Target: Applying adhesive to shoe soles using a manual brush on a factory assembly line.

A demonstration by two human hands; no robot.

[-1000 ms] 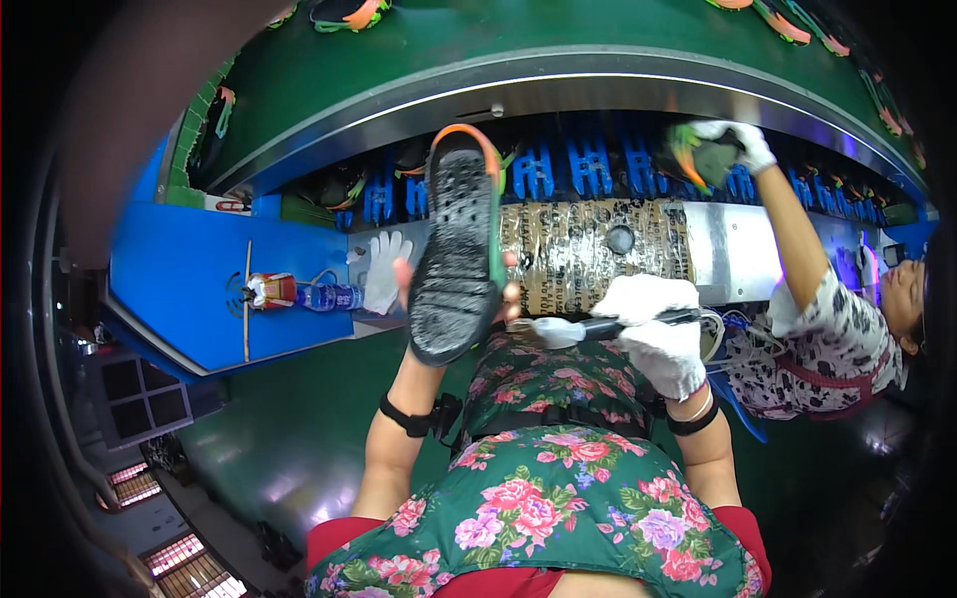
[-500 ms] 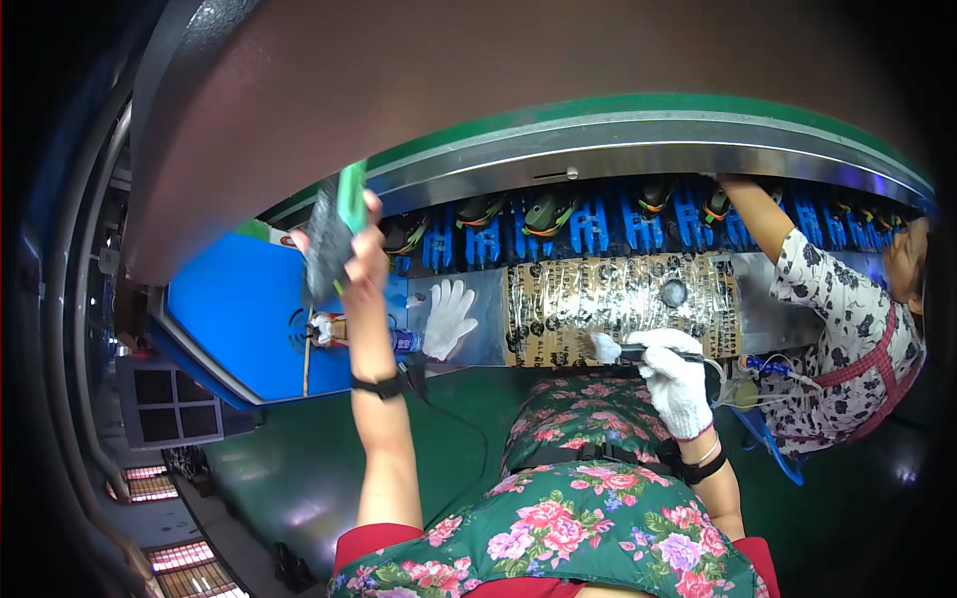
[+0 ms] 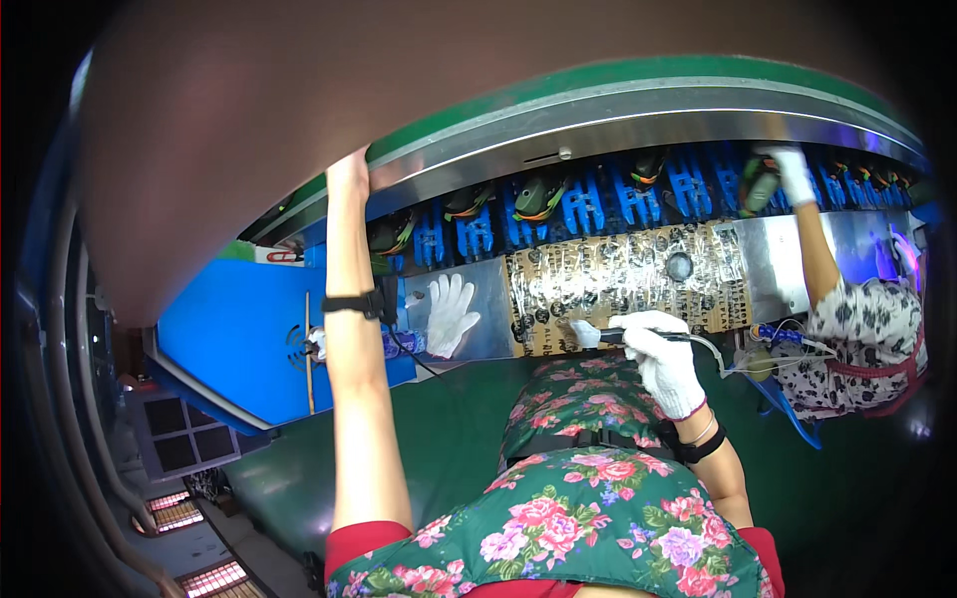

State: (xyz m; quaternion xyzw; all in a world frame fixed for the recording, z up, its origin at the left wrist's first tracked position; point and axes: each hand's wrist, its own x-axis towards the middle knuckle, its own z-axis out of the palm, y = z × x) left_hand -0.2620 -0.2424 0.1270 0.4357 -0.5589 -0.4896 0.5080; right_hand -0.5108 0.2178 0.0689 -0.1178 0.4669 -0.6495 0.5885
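My left arm reaches far up, and my bare left hand (image 3: 348, 177) passes behind the dark overhanging panel (image 3: 299, 90); its fingers are hidden, so what it holds, if anything, does not show. In my right hand (image 3: 655, 351), in a white knit glove, is a brush (image 3: 588, 334) with pale bristles, a dark handle and a clear tube running off its back end. The bristles are at the front edge of a plastic-covered cardboard sheet (image 3: 558, 274) on the metal bench. A spare white glove (image 3: 451, 314) lies flat left of the cardboard.
Behind the bench runs a row of blue racks (image 3: 583, 204) with dark shoes (image 3: 539, 197) among them. On the left, a blue board (image 3: 234, 324) carries a thin stick (image 3: 309, 349). At right a co-worker's gloved hand (image 3: 793, 177) is at a shoe (image 3: 760, 187).
My left hand has moved up behind the panel, and the dark shoe with a green part it held is out of sight. My right hand has shifted slightly left with the brush.
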